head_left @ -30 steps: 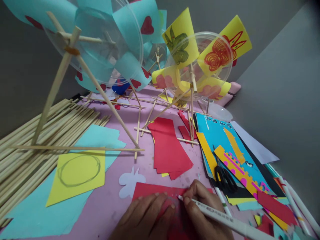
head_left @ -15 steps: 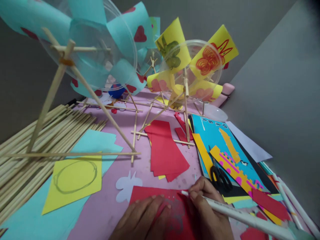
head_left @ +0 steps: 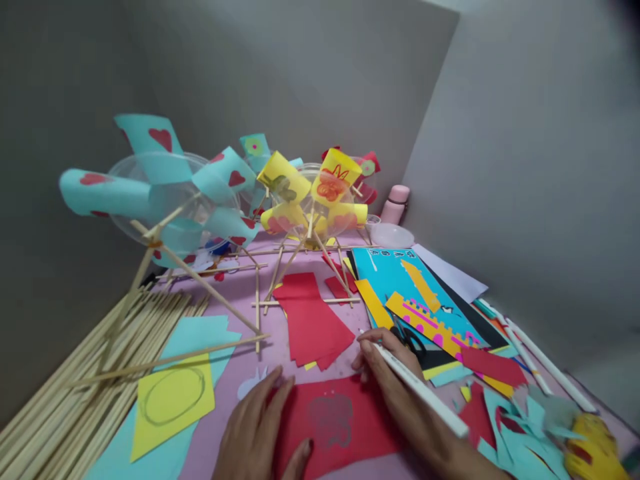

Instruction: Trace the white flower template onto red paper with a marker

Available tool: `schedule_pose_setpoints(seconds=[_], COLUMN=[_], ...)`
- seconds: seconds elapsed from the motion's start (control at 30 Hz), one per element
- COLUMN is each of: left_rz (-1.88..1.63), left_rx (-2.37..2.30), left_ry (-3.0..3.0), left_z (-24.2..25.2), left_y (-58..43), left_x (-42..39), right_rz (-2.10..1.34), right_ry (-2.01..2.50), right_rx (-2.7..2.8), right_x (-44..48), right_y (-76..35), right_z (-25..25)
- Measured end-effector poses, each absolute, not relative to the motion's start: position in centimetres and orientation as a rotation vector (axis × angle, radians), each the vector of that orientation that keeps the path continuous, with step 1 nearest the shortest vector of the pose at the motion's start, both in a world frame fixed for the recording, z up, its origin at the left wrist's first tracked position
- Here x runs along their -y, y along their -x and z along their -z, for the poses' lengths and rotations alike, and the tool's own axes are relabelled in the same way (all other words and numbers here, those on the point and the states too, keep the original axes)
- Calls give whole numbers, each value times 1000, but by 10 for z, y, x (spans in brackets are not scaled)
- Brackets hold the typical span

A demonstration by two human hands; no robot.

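A red paper (head_left: 360, 417) with a dark, smudgy drawing lies at the front of the pink-purple table. My left hand (head_left: 260, 427) rests on its left edge, fingers spread, holding nothing. Over the paper's right side, my right hand (head_left: 395, 380) grips a white pen (head_left: 420, 390) that slants down to the right; its tip end is hard to make out by the fingers. A white butterfly-like cutout (head_left: 251, 383) is partly hidden beyond my left hand. More red sheets (head_left: 313, 327) lie stacked just ahead. Black-handled scissors (head_left: 415, 339) sit beyond my right hand.
Stick-framed pinwheels, one blue (head_left: 170, 170) and one yellow (head_left: 313, 193), stand at the back. Wooden sticks (head_left: 125, 340) and a yellow sheet with a circle (head_left: 175, 403) lie left. Blue card (head_left: 390, 280), paper scraps (head_left: 520, 427) and a pink bottle (head_left: 395, 205) are right.
The view has risen and widened, showing more wall and more scraps at the right. My left hand has spread and shifted left, uncovering the drawing; the pen in my right hand now points differently.
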State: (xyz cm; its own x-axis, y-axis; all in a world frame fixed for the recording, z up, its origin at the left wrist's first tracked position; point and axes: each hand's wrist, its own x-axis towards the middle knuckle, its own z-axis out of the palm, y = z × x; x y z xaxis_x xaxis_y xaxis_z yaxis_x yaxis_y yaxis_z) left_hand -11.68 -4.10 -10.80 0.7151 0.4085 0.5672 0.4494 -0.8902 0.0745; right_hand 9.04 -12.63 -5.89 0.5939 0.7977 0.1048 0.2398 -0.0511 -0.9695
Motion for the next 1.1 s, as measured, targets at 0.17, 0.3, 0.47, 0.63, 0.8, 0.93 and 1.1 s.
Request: schedule_pose_setpoints(seconds=[0.17, 0.3, 0.47, 0.63, 0.8, 0.93, 1.1], left_rz=[881, 893, 973, 1336, 1978, 2303, 2280], left_rx=[580, 603, 723, 1147, 1827, 2132, 2375], left_ry=[2753, 2800, 2929, 3350, 3339, 3236, 3344], left_z=[111, 112, 107, 85, 70, 70, 72], left_y=[118, 122, 122, 119, 115, 110, 109], left_x=[28, 28, 32, 39, 44, 49, 51], right_rz=[-395, -363, -292, -356, -492, -548, -588], right_ry=[1881, 1899, 1898, 1692, 1448, 1277, 1150], right_rx=[1292, 1331, 1401, 1203, 980, 836, 715], right_x=[149, 171, 175, 173, 172, 171, 171], right_y=[-105, -100, -92, -89, -88, -90, -92], right_z=[52, 64, 76, 72, 62, 56, 52])
